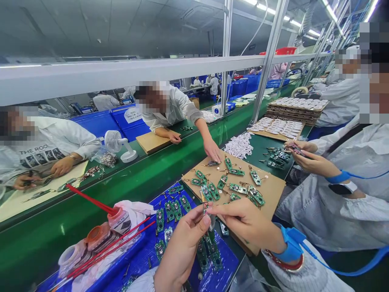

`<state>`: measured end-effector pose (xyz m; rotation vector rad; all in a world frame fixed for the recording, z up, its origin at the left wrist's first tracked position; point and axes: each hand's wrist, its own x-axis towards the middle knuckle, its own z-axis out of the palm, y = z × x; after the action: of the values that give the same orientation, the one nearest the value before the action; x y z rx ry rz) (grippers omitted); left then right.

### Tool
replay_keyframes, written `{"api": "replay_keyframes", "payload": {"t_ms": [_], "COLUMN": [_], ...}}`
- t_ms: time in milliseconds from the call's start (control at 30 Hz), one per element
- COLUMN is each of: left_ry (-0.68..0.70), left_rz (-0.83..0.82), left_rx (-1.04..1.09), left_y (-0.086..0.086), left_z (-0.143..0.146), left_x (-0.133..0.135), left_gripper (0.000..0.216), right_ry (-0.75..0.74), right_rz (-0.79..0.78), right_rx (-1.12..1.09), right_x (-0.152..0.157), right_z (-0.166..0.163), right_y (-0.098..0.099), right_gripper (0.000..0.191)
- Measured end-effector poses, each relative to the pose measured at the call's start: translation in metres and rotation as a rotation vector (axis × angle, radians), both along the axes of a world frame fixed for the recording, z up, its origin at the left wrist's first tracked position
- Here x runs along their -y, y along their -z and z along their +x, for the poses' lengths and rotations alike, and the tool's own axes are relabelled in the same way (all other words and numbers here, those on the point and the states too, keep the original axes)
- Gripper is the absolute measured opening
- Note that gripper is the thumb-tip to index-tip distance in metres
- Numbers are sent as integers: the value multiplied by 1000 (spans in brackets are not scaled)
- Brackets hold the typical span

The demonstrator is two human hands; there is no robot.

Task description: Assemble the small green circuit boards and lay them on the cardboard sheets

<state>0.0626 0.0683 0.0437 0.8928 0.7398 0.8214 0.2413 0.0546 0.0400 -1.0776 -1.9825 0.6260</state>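
My left hand (190, 233) and my right hand (247, 221) meet over the near edge of the cardboard sheet. Between their pinched fingertips is a small part with thin wires (206, 206), mostly hidden by the fingers. Below them, several green circuit boards (174, 209) with short leads lie on a blue tray (226, 259). More boards (238, 187) are scattered over the brown cardboard sheet (273, 186) just beyond my hands. A blue wrist strap (291, 243) with a cord circles my right wrist.
Bottles (120, 219) and red-handled brushes (112, 241) stand at the left. Across the green bench, a co-worker's hand (212, 149) reaches onto the cardboard. Another person's hands (306, 156) work at the right, near white plastic pieces (238, 145). A small fan (121, 146) stands farther left.
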Motion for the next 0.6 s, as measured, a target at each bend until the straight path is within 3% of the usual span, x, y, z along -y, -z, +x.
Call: {"api": "replay_keyframes", "payload": {"t_ms": [267,600], "left_ry": [22,10], "left_rz": [155,153], "left_rx": [-206,-263], "left_y": [6,12], "left_z": [5,9], "left_x": [-4,-9], "left_gripper": [38,41], "right_ry": [114,120], "right_rz": [28,445], "right_rx": [6,29], "right_x": [3,-3], "right_z": [0,6], "right_y": [4,8], "right_gripper": [23,25]}}
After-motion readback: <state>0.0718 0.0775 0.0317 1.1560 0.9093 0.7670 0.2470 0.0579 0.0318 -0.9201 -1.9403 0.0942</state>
